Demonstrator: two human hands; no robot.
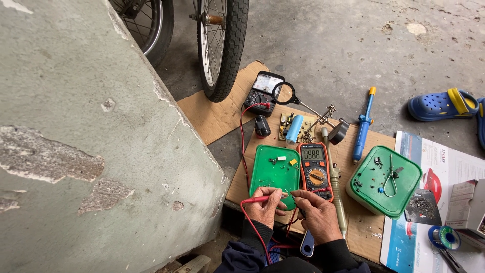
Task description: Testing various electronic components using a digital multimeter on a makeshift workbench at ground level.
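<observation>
Hands together: my left hand (264,204) pinches the red probe lead (254,200), my right hand (317,211) curls shut (contents unclear); orange-black digital multimeter (314,170) just ahead.

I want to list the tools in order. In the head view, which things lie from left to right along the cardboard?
Flat green lid → orange digital multimeter → blue desoldering pump → green box lid with small parts → solder spool.

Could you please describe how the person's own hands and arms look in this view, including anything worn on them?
Both hands are bare, with no gloves, rings or watch visible. The left hand and the right hand each emerge from dark navy long sleeves that reach the wrists, with slightly bunched fabric at the cuffs. No markings or patterns show on the sleeves.
</observation>
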